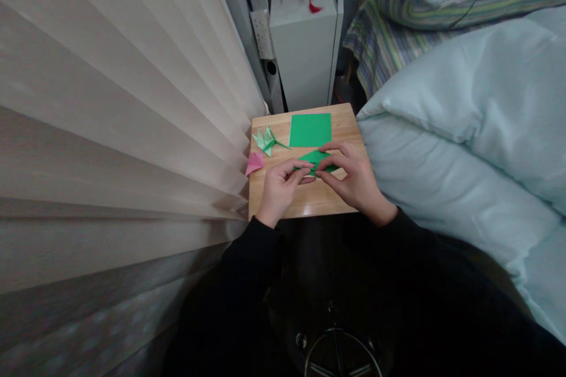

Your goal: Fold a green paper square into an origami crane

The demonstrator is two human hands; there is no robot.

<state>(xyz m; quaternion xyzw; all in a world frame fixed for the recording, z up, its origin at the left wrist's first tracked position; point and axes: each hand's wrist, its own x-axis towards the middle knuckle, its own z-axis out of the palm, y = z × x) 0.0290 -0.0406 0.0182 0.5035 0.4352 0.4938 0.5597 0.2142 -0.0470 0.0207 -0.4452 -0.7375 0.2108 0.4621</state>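
Note:
Between my two hands is a piece of folded green origami paper (315, 156), held just above the small wooden table. My left hand (285, 182) pinches its near left edge between thumb and fingers. On the other side, my right hand (351, 177) grips the right part, thumb low and fingers along the top. The fingers cover much of the paper, so its exact shape is hidden. Beyond it lies a flat stack of green paper (310, 130). A pale green folded paper piece with a thin dark green stem (267, 141) and a pink folded paper piece (254, 162) lie to the left.
The wooden table (305, 206) is small. A pleated curtain (154, 100) hangs against its left side, and a bed with a pale blue quilt (464, 123) borders the right. Behind stands a white cabinet (305, 59). A round metal chair base (340, 353) shows below.

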